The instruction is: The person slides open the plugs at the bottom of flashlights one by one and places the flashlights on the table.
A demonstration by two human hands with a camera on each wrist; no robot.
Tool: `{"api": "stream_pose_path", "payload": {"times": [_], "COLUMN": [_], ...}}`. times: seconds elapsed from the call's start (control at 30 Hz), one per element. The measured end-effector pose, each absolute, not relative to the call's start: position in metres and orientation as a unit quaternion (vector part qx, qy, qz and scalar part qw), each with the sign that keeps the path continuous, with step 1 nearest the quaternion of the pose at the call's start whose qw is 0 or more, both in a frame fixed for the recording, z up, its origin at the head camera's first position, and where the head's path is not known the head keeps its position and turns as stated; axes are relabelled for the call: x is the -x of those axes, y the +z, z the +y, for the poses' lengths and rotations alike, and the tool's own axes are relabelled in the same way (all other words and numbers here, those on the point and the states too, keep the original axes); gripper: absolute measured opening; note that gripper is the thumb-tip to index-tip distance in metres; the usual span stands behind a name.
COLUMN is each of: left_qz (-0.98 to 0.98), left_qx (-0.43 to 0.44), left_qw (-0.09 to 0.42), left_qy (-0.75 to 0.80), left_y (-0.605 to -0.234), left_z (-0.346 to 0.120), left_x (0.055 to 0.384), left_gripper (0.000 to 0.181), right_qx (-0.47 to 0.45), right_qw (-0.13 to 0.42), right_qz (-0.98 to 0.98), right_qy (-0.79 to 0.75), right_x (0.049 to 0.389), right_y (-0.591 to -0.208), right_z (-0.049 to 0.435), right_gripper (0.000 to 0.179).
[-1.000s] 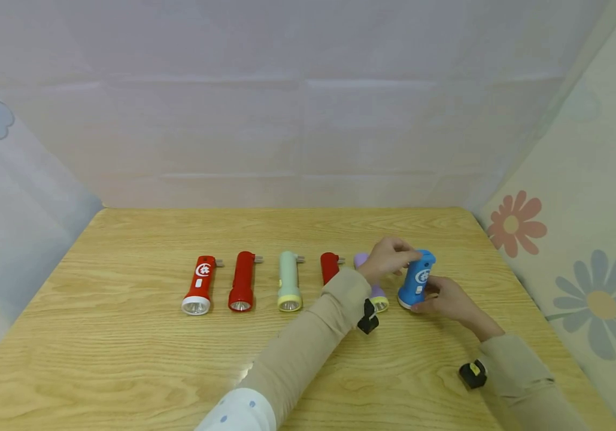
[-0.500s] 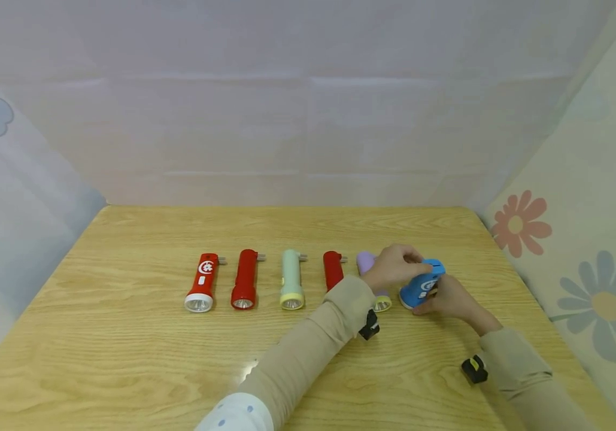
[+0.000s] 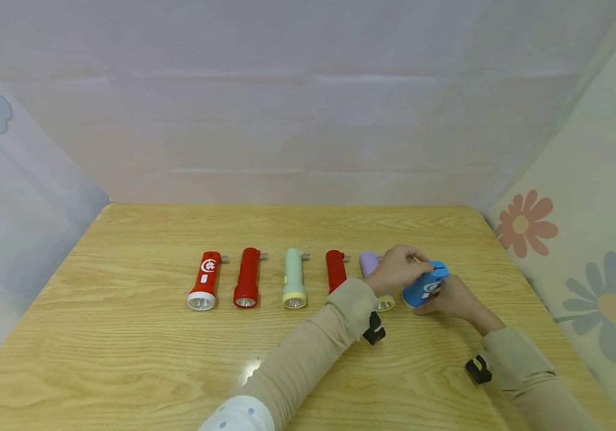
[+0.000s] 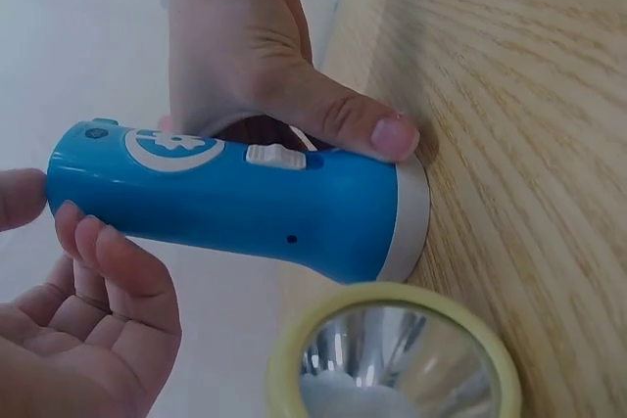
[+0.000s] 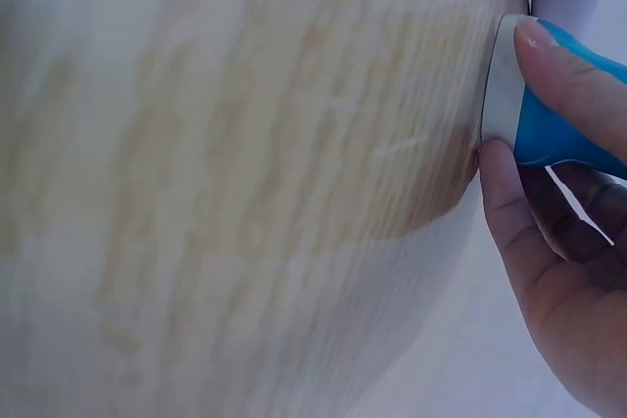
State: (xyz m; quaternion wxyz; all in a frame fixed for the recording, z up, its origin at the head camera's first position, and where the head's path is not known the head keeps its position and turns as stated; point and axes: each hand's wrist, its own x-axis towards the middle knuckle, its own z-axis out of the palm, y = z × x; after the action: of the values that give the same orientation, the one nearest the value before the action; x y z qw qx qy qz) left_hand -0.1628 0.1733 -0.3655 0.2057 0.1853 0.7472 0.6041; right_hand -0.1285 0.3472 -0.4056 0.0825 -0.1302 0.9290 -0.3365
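A blue flashlight (image 3: 419,291) with a white rim and a white switch stands lens down at the right end of the row, tail up. My left hand (image 3: 397,267) pinches it at the tail, its fingertips (image 4: 90,239) against the end and side in the left wrist view. Low on the body, my right hand (image 3: 454,300) grips it near the rim. In the right wrist view the thumb (image 5: 578,80) lies across the blue flashlight (image 5: 554,129) and a finger touches the white rim, which is right at the tabletop. My left hand partly hides a purple flashlight (image 3: 369,262).
Further left lie a red flashlight (image 3: 336,266) partly behind my left sleeve, a pale green one (image 3: 294,272), a plain red one (image 3: 247,278), and a red one with a white rim (image 3: 206,278). All rest on the wooden table (image 3: 140,347), plug prongs pointing right.
The blue flashlight's tail has tipped rightward and toward me, so its slotted end now shows. My left hand has shifted slightly right and down with it; both hands keep their hold.
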Motion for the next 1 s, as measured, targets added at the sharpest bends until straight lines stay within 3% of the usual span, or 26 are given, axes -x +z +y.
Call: {"api": "stream_pose_path", "payload": {"times": [1.0], "left_qz": [0.768], "left_qx": [-0.172], "left_qw": [0.12], "left_qy": [0.606], "left_y": [-0.3659], "left_z": [0.1802], "left_x": [0.1589], "left_gripper": [0.011], "right_qx": [0.16], "right_qw": [0.057], "right_qz": [0.935], "right_qy": [-0.312], "right_x": [0.1269], "right_y": [-0.4008], "right_z": [0.3405], "right_gripper": [0.098]}}
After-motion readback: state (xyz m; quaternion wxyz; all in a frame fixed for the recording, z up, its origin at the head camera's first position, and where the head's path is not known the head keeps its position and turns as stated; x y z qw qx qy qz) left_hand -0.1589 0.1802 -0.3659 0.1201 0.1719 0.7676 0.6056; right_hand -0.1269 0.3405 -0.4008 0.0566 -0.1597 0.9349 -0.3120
